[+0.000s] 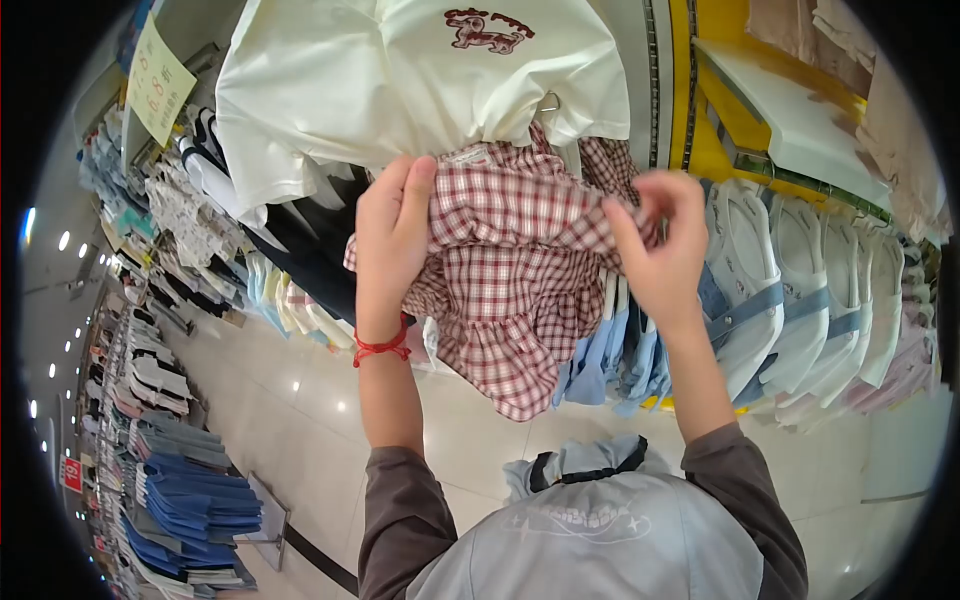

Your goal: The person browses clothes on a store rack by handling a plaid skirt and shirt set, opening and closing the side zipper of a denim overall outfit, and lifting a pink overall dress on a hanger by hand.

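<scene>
A red and white checked garment (500,275) with a ruffled lower edge hangs in front of me, held near its top. My left hand (393,235), with a red cord on the wrist, grips the garment's upper left edge, thumb pointing up. At the upper right edge, my right hand (662,240) pinches the checked fabric between thumb and curled fingers; it is slightly blurred. Directly above hangs a white shirt (400,80) with a brown dog print, its lower edge touching the checked garment. Part of a metal hook shows at the shirt's hem.
White and blue garments (775,290) hang on a rail at the right, below a white shelf (790,120). Dark and patterned clothes line the left, near a yellow sign (157,82). Blue clothes (200,500) hang at the lower left. Pale tiles (310,400) cover the floor.
</scene>
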`<state>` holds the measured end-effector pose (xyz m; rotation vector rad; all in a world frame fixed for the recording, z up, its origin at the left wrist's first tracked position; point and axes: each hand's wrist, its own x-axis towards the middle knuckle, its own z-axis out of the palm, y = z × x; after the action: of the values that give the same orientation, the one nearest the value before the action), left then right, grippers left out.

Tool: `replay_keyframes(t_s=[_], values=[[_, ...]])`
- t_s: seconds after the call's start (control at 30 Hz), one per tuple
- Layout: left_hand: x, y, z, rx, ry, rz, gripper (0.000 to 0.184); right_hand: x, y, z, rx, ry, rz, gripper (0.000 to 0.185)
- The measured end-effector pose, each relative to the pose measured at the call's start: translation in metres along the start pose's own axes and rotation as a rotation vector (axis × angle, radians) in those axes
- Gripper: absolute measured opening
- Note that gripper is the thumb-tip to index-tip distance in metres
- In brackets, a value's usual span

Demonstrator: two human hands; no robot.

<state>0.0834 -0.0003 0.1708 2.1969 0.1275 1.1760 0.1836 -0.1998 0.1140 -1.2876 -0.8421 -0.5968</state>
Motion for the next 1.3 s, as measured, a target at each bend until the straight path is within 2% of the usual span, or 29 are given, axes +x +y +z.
replay_keyframes(t_s=[0.07, 0.13, 0.23, 0.37, 0.43, 0.5, 0.6, 0.67, 0.73, 0.8, 0.83, 0.93, 0.97, 1.03, 1.1, 1.2, 1.23, 1.3], values=[[-0.003, -0.01, 0.012, -0.217, -0.026, -0.038, 0.031, -0.016, 0.002, 0.002, -0.06, 0.141, -0.327, 0.021], [-0.007, -0.025, 0.021, -0.416, -0.121, -0.131, 0.031, -0.038, -0.005, 0.003, -0.028, -0.081, -0.468, 0.03], [-0.012, -0.026, 0.035, -0.596, -0.178, -0.212, 0.026, -0.052, 0.001, 0.028, -0.046, -0.247, -0.439, 0.029], [-0.018, -0.009, 0.05, -0.863, -0.164, -0.429, 0.035, -0.045, 0.032, 0.037, -0.275, -0.104, -0.38, 0.039], [-0.021, -0.012, 0.052, -0.939, -0.137, -0.612, 0.039, -0.047, 0.035, 0.038, -0.096, -0.08, -0.182, 0.04], [-0.025, -0.01, 0.053, -1.165, -0.164, -0.693, 0.038, -0.05, 0.035, 0.038, 0.021, -0.072, -0.031, 0.045], [-0.03, -0.006, 0.053, -1.384, -0.231, -0.769, 0.037, -0.044, 0.03, 0.032, -0.232, -0.053, -0.291, 0.043], [-0.033, -0.007, 0.054, -1.433, -0.238, -0.766, 0.037, -0.04, 0.032, 0.031, -0.32, -0.045, -0.364, 0.027], [-0.032, -0.007, 0.053, -1.369, -0.178, -0.742, 0.037, -0.032, 0.028, 0.027, -0.262, -0.048, -0.395, 0.02], [-0.031, -0.005, 0.048, -1.32, -0.148, -0.689, 0.037, -0.028, 0.034, 0.022, -0.218, -0.139, -0.409, 0.02], [-0.033, 0.003, 0.045, -1.195, -0.154, -0.639, 0.038, -0.027, 0.036, 0.019, -0.196, -0.185, -0.415, 0.021], [-0.037, -0.012, 0.052, -0.875, -0.049, -0.643, 0.04, -0.033, 0.044, 0.013, -0.206, -0.243, -0.367, 0.019], [-0.043, -0.01, 0.053, -0.749, -0.038, -0.692, 0.036, -0.036, 0.046, 0.013, -0.185, -0.251, -0.353, 0.015], [-0.047, -0.033, 0.041, -0.479, -0.322, -0.43, 0.03, -0.041, 0.048, 0.009, -0.202, -0.365, -0.318, 0.013], [-0.053, -0.034, 0.037, -0.349, -0.297, -0.28, 0.021, -0.042, 0.051, 0.006, -0.213, -0.488, -0.288, 0.012], [-0.02, -0.027, 0.023, 0.472, 0.195, 0.528, 0.026, -0.029, 0.042, 0.004, -0.2, -0.661, -0.283, 0.013], [-0.01, -0.032, 0.02, 0.494, 0.138, 0.53, 0.028, -0.022, 0.037, 0.005, -0.193, -0.752, -0.272, 0.015], [0.01, -0.04, 0.013, 0.537, 0.034, 0.534, 0.03, -0.01, 0.02, 0.011, -0.036, -0.741, -0.26, 0.017]])
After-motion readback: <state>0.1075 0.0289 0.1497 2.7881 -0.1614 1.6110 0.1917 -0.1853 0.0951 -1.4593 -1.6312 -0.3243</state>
